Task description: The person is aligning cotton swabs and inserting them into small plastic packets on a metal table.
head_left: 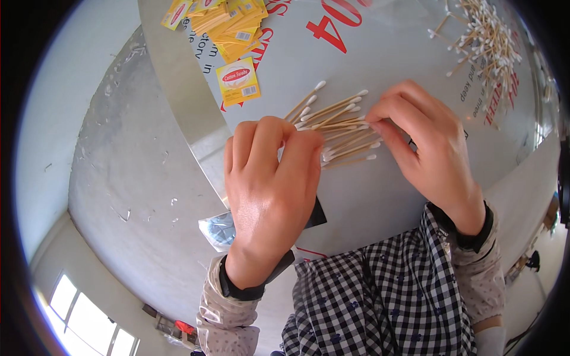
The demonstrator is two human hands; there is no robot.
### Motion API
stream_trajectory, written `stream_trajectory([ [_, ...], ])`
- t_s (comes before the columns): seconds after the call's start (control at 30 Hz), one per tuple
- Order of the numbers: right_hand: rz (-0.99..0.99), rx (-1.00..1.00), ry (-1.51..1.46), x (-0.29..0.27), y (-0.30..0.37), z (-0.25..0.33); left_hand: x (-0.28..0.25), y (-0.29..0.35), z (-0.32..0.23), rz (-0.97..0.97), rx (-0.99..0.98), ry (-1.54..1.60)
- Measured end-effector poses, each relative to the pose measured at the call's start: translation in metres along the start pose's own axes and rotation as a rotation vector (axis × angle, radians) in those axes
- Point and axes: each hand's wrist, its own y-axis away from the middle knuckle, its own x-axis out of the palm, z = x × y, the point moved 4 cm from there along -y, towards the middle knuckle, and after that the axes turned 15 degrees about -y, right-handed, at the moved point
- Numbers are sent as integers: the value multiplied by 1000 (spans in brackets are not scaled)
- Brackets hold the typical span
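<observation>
Several cotton swabs [344, 126] with pale wooden sticks and white tips lie in a loose, fanned bunch on the metal tabletop. My left hand [268, 169] is curled over the bunch's left end, and its fingers cover some of the tips. At the right end, my right hand [424, 139] has thumb and forefinger pinched at a swab's white tip. Just beyond my left hand lies a single small yellow packet [238, 82] with a red oval.
A pile of similar yellow packets [234, 26] sits at the far left of the printed metal sheet [380, 193]. A big heap of cotton swabs [490, 44] spreads at the far right. Beneath my left wrist is a crinkled clear plastic piece [218, 231]. The table's edge runs along the left.
</observation>
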Motion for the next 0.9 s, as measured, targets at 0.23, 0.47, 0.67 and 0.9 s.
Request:
stream_trajectory([
  [0.23, 15, 17, 16, -2, 0, 1, -4, 3, -8, 142, -4, -51],
  [0.47, -39, 99, -1, -16, 5, -8, -7, 13, -5, 130, -60, -9],
  [0.67, 34, 105, 25, -20, 3, -6, -8, 7, -4, 97, -17, 41],
  [0.9, 115, 77, 98, -20, 2, -2, -3, -8, 0, 84, -25, 15],
])
